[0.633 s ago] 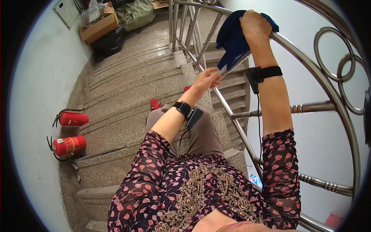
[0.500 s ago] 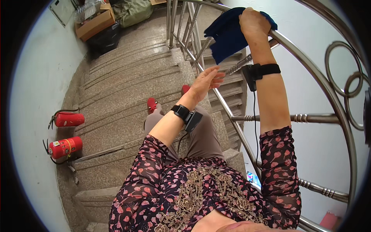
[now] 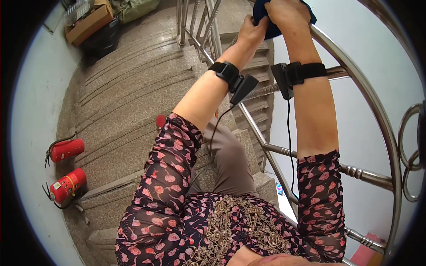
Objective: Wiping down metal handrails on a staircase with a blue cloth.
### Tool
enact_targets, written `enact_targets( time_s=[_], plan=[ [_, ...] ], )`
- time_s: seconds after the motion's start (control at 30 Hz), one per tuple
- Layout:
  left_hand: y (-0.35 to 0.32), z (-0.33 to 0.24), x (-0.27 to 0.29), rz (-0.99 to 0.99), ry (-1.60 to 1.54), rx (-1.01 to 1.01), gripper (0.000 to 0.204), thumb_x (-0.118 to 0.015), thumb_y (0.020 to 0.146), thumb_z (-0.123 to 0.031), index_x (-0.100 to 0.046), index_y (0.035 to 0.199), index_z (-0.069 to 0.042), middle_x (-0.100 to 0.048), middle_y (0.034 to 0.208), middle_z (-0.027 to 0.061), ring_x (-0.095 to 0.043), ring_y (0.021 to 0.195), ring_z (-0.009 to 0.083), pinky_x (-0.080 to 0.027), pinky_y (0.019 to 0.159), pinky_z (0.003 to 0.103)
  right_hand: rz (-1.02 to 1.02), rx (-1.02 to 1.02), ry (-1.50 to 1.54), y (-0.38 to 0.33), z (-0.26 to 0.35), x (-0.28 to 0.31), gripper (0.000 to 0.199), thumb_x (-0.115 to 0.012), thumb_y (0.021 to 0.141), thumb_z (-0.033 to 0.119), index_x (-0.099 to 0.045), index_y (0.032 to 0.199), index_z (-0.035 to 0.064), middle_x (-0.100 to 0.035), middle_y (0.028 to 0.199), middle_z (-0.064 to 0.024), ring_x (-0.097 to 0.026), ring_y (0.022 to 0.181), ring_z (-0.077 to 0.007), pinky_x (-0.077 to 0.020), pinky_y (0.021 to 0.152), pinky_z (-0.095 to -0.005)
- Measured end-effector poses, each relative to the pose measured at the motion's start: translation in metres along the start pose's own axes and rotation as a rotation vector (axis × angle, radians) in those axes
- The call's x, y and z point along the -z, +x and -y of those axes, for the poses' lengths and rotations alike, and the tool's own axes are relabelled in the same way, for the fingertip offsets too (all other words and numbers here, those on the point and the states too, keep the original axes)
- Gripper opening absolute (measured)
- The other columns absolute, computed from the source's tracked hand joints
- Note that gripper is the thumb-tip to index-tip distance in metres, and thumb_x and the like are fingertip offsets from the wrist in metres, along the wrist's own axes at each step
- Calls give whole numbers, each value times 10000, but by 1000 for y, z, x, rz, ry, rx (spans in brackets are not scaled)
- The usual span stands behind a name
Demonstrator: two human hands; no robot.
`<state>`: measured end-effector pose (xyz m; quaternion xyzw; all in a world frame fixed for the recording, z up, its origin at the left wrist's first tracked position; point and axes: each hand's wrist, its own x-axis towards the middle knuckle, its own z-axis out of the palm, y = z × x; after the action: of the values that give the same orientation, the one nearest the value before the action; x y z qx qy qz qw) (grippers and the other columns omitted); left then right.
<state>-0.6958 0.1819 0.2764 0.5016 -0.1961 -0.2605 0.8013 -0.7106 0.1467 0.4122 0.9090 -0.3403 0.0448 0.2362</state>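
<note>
Along the left wall, two red fire extinguishers (image 3: pixel 69 184) sit on the stone steps (image 3: pixel 133 95), with a cardboard box (image 3: pixel 91 24) farther off. Toward the far right, the person's left hand (image 3: pixel 254 33) meets the left edge of a dark blue cloth (image 3: pixel 272 31), though I can't tell whether its half-hidden fingers grip; beside it, the right hand (image 3: pixel 287 12) clamps that cloth over the curved metal handrail (image 3: pixel 344 57).

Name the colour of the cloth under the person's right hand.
The cloth is dark blue, shown in the head view, partly covered.
</note>
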Motion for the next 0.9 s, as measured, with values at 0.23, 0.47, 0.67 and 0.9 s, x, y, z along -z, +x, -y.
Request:
enact_targets(
  time_s=[0.23,0.47,0.67,0.9],
  plan=[
    [6,-1,29,65,372,-70,556,-650,818,-351,-495,1216,5,-621,1121,205,-615,1026,259,-475,836,333,-34,26,94,16,21,-11,214,-606,817,179,-721,953,60,-689,1007,-152,-673,954,-266,-537,788,-351],
    [32,36,75,-127,56,-93,225,-597,907,-151,-626,1056,15,-679,828,63,-629,744,115,-499,657,228,37,195,299,18,44,-10,209,-575,838,150,-716,957,53,-688,1000,-163,-672,956,-265,-546,769,-357],
    [38,56,68,308,49,-203,438,-439,954,-144,-387,1347,40,-554,1189,259,-536,1097,366,-423,932,360,-521,-70,96,25,64,-67,172,-558,830,103,-691,920,40,-660,966,-147,-665,862,-317,-546,696,-375],
    [14,95,102,298,88,5,431,-484,973,-310,-484,1262,9,-600,1078,46,-529,954,103,-436,845,249,-398,257,354,-21,81,-133,190,-616,715,96,-656,873,-2,-574,1042,-220,-547,988,-342,-414,859,-533]
  ],
)
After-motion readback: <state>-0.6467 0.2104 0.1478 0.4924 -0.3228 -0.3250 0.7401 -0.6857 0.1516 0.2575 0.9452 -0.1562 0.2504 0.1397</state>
